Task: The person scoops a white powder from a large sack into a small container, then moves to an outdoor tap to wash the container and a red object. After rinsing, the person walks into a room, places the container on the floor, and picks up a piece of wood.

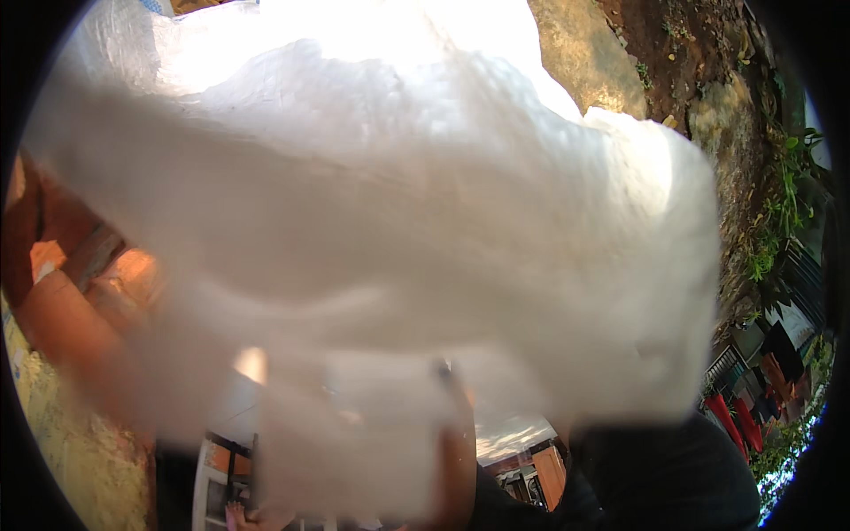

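White cloth [425, 230]: probably light, soft, limp; best gripped by its edges. Both hands hidden; cannot tell fingers' state.

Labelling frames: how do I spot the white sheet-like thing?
Start from the rough brown surface at the picture's upper right, with green leaves beside it. Left of both, the white sheet-like thing, blurred, fills the middle. Its huge pale spread, glaring along the top, sets it apart from those darker neighbours.

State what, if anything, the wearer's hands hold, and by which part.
It cannot be told: a blurred white sheet or sack fills most of the view, with neither of the wearer's hands discernible.
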`<state>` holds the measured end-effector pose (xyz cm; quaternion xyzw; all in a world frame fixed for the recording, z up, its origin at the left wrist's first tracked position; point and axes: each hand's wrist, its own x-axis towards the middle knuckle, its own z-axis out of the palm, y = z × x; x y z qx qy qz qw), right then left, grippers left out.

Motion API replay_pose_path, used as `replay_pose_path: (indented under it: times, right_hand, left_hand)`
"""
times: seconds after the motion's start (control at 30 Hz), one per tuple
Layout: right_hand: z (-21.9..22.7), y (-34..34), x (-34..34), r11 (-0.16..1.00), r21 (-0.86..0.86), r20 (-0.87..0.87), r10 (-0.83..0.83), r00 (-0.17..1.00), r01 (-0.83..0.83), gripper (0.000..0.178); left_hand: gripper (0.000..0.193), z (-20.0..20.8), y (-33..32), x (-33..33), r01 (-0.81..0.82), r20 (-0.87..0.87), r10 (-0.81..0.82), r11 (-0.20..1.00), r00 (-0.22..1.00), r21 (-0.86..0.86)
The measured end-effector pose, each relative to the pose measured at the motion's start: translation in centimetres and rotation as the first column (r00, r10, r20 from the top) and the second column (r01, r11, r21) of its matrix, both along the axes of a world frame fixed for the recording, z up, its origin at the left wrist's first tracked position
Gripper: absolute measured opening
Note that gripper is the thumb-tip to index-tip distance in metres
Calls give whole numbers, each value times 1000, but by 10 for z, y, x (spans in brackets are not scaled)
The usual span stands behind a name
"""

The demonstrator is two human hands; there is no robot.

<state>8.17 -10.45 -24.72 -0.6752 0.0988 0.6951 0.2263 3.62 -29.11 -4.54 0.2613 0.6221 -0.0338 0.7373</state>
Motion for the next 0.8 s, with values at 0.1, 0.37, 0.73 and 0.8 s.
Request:
replay_pose_path:
  times: [0.1, 0.37, 0.73, 0.8]
  right_hand:
    - [10, 7, 9, 995, -28, -206, -96, 974, 92, 13]
    - [136, -6, 63, 964, 236, -321, 196, 926, -122, 25]
    - [293, 184, 8, 818, 573, 16, -72, 997, 49, 26]
    - [265, 212, -13, 804, 592, 137, -162, 977, 50, 28]
  left_hand:
    - [25, 1, 8, -1, -4, -3, 4, 999, 1000, -33]
    - [30, -3, 7, 3, 42, -32, -37, 984, 999, 173]
    - [28, -6, -11, 13, 24, 48, -30, 992, 998, 120]
    - [29, -34, -49, 12, -78, 115, 63, 989, 991, 124]
